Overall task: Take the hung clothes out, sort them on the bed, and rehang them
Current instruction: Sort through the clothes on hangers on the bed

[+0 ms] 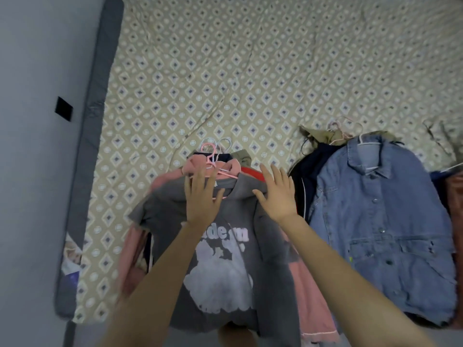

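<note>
A grey hoodie (225,271) with a white print lies on top of a pile at the near edge of the bed (200,71). Under it show a pink garment (310,291), something red and pink hangers (210,159). My left hand (201,196) lies flat with spread fingers on the hoodie's collar, by the hangers. My right hand (278,194) is open with straight fingers on the hoodie's right shoulder. A second pile to the right is topped by a blue denim jacket (380,221) on a hanger, over dark clothes (305,176).
The bed carries a beige sheet with a diamond pattern. A grey mattress edge (95,96) runs along the left, beside a pale wall with a small black square (64,108). More fabric lies at the far right edge (453,196).
</note>
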{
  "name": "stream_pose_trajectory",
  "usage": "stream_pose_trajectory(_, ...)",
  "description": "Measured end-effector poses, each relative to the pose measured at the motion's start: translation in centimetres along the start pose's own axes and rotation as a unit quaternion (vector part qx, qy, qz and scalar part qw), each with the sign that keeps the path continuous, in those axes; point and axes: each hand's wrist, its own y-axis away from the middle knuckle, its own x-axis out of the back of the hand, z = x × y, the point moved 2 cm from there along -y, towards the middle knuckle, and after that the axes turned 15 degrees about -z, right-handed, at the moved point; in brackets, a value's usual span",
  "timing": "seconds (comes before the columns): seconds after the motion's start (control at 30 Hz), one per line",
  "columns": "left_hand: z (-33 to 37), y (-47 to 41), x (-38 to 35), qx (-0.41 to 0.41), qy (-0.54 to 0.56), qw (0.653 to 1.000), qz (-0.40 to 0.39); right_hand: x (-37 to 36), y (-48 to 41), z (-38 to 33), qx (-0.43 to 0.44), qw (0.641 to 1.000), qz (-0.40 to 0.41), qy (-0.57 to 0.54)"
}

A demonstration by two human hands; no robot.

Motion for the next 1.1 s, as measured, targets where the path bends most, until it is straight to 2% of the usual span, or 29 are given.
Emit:
stream_pose_trajectory(0.17,8.1,2.6,0.6,0.009,-0.026,0.999,-0.032,2.7,6.3,4.7,-0.003,1.0,0.015,-0.01)
stream_pose_trajectory(0.3,16.2,5.2,-1.1,0.01,-0.044,0.999,-0.031,4.7,11.9,11.2,0.011,0.999,0.025,-0.018)
stream_pose_trajectory(0.5,29.1,6.8,-4.9,0.066,-0.005,0.998,0.011,7.1,17.7,22.8,0.001,1.0,-0.031,0.002)
stream_pose_trajectory(0.67,37.5,6.7,-7.9,0.087,0.025,0.996,-0.002,10.6,20.5,31.4,0.004,1.0,-0.023,0.015)
stream_pose_trajectory(0.9,41.8,4.7,-10.9,0.085,0.002,0.996,-0.001,12.6,19.1,39.2,-0.018,0.999,-0.025,0.018)
stream_pose_trajectory(1.1,41.7,1.6,-13.5,0.094,0.056,0.994,-0.025,12.2,15.8,43.1,-0.041,0.998,-0.048,0.01)
